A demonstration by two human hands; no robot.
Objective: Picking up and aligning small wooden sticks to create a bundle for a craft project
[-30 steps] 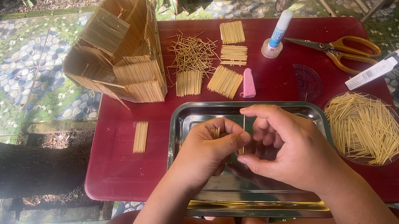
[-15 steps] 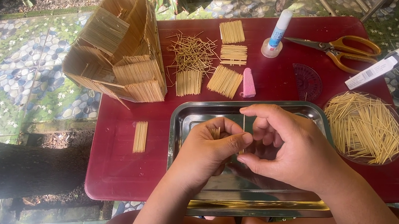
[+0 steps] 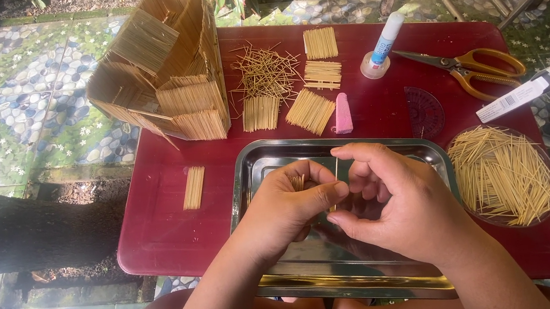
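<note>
Above the metal tray (image 3: 268,158) on the red worktop (image 3: 164,208), I saw both hands, left hand (image 3: 288,205) and right hand (image 3: 401,205), with fingers pinched closed on one thin toothpick (image 3: 336,168).

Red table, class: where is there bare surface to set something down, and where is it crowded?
Bare red table lies left of the metal tray, around the small toothpick panel, and between the glue stick and scissors. It is crowded near the toothpick house, loose toothpicks, and over the tray, where left hand and right hand work.
</note>
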